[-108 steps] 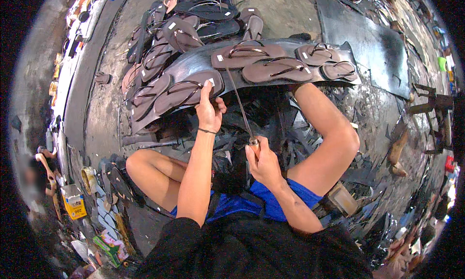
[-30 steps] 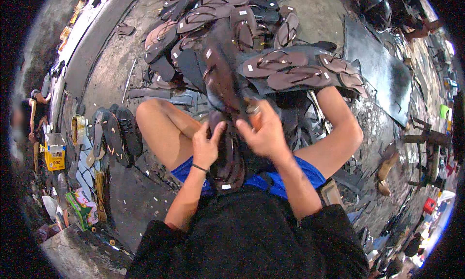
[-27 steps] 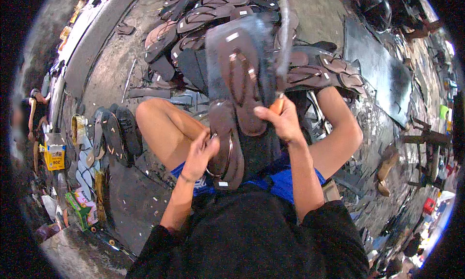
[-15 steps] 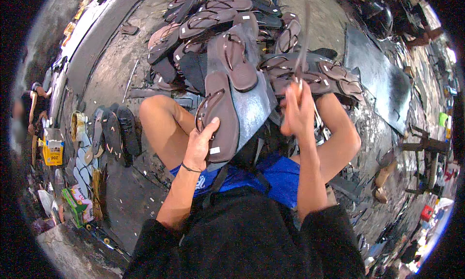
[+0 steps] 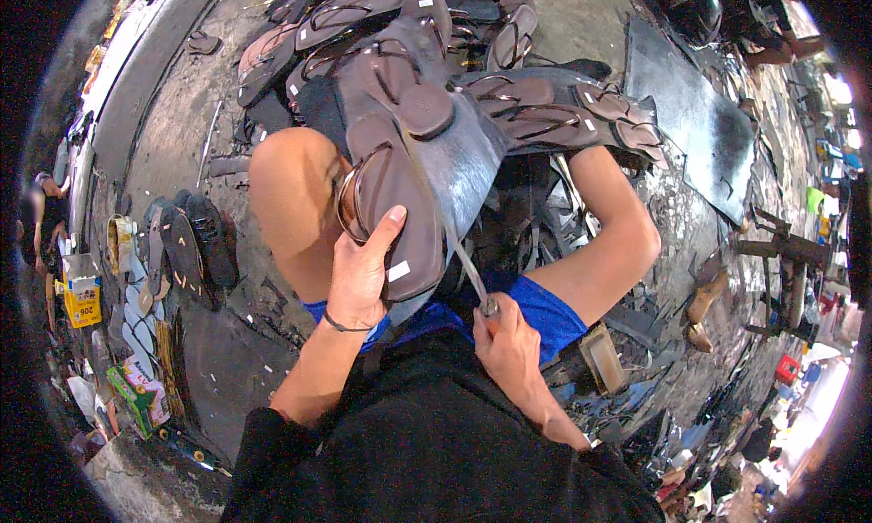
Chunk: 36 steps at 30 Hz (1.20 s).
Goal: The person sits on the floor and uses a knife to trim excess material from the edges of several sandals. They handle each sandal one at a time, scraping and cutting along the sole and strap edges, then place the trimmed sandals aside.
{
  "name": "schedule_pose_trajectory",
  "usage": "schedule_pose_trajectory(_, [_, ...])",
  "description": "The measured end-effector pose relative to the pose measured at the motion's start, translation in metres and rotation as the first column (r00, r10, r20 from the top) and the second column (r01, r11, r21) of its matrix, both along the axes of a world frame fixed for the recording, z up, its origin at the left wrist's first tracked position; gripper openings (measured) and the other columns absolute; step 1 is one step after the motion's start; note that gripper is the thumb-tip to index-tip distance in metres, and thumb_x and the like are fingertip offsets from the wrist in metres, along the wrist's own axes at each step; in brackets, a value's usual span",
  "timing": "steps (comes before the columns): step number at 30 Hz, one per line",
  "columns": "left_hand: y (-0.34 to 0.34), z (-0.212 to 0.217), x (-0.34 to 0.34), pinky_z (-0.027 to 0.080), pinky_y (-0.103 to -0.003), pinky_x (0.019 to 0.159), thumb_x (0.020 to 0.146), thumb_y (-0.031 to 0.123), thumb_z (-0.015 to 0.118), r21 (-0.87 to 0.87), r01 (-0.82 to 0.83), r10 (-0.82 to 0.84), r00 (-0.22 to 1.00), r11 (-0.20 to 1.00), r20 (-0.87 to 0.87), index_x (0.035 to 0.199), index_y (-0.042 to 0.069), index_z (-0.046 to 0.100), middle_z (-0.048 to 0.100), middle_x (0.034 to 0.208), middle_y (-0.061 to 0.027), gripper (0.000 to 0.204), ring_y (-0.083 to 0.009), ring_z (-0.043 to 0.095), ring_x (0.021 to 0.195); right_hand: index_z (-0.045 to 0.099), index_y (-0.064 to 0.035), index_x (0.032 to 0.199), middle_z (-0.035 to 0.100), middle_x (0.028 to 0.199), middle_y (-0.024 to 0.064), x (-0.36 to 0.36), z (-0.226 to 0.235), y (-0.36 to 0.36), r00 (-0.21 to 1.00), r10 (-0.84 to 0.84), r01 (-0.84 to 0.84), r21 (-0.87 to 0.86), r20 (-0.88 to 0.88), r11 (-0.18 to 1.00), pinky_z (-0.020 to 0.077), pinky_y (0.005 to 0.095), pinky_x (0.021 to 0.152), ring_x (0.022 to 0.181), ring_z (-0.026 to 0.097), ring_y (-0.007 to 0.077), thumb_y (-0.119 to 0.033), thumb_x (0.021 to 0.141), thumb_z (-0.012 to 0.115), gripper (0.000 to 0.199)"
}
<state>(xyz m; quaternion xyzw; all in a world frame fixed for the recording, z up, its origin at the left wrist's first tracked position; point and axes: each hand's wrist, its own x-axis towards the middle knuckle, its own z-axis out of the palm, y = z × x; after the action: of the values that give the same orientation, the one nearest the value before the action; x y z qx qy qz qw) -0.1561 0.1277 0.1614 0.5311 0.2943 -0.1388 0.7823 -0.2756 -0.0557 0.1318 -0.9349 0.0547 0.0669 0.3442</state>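
Sandal: a brown flip-flop sandal (image 5: 392, 210) held upright above the lap, between the raised knees, resting on a grey rubber sheet (image 5: 468, 164).
Left hand: the left hand (image 5: 361, 271) clasps the sandal's lower left edge, thumb pressed on the sole.
Right hand: the right hand (image 5: 505, 337) is closed round the handle of a thin blade (image 5: 454, 241), which runs up along the sandal's right edge.
Surroundings: more brown sandals (image 5: 536, 105) lie on a grey sheet beyond the knees; others (image 5: 186, 251) rest on the concrete floor (image 5: 173, 133) at left.

Dark brown sandals (image 5: 395, 205) lie on a grey rubber sheet (image 5: 472, 160), above blue shorts (image 5: 545, 310) and a black shirt (image 5: 454, 450).
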Motion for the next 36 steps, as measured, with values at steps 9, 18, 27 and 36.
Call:
schedule_pose_trajectory(9, [0.012, -0.011, -0.013, 0.055, -0.034, 0.087, 0.091, 0.011, 0.07, -0.064, 0.034, -0.032, 0.999, 0.997, 0.033, 0.128, -0.001, 0.058, 0.067, 0.115, -0.0084, 0.041, -0.0165, 0.066, 0.099, 0.045, 0.0035, 0.13, 0.067, 0.085, 0.0286, 0.073, -0.033, 0.004, 0.96, 0.149, -0.134, 0.082, -0.235, 0.988, 0.0542, 0.054, 0.069, 0.077, 0.066, 0.0472, -0.026, 0.093, 0.061, 0.05])
schedule_pose_trajectory(18, [0.018, -0.014, -0.014, 0.054, -0.034, 0.09, 0.092, 0.012, 0.069, -0.113, -0.024, 0.028, 0.999, 0.993, 0.031, 0.13, -0.001, 0.056, 0.067, 0.119, -0.0087, 0.043, -0.0171, 0.065, 0.103, 0.059, -0.0028, 0.118, 0.069, 0.092, 0.028, 0.105, -0.096, 0.019, 0.965, 0.229, -0.178, 0.324, -0.125, 0.929, 0.0541, 0.0523, 0.075, 0.087, 0.067, 0.047, -0.021, 0.087, 0.065, 0.037])
schedule_pose_trajectory(27, [0.018, -0.018, -0.012, 0.052, -0.033, 0.092, 0.092, 0.012, 0.069, -0.107, -0.068, 0.072, 0.997, 0.992, 0.032, 0.132, -0.001, 0.056, 0.066, 0.12, -0.0075, 0.044, -0.0156, 0.064, 0.104, 0.058, -0.0103, 0.131, 0.064, 0.124, 0.021, 0.145, -0.14, 0.044, 0.98, 0.185, -0.113, 0.568, -0.07, 0.815, 0.0518, 0.0463, 0.093, 0.111, 0.064, 0.0378, -0.023, 0.09, 0.06, 0.042])
schedule_pose_trajectory(36, [0.023, -0.029, -0.014, 0.054, -0.035, 0.088, 0.091, 0.017, 0.069, -0.055, -0.031, 0.032, 0.999, 0.998, 0.021, 0.133, 0.0, 0.054, 0.066, 0.119, -0.0096, 0.048, -0.0184, 0.066, 0.101, 0.05, -0.007, 0.141, 0.053, 0.141, 0.0111, 0.18, -0.189, 0.031, 0.932, 0.361, -0.257, 0.745, 0.023, 0.615, 0.037, 0.0381, 0.113, 0.13, 0.05, 0.0237, -0.02, 0.101, 0.055, 0.042])
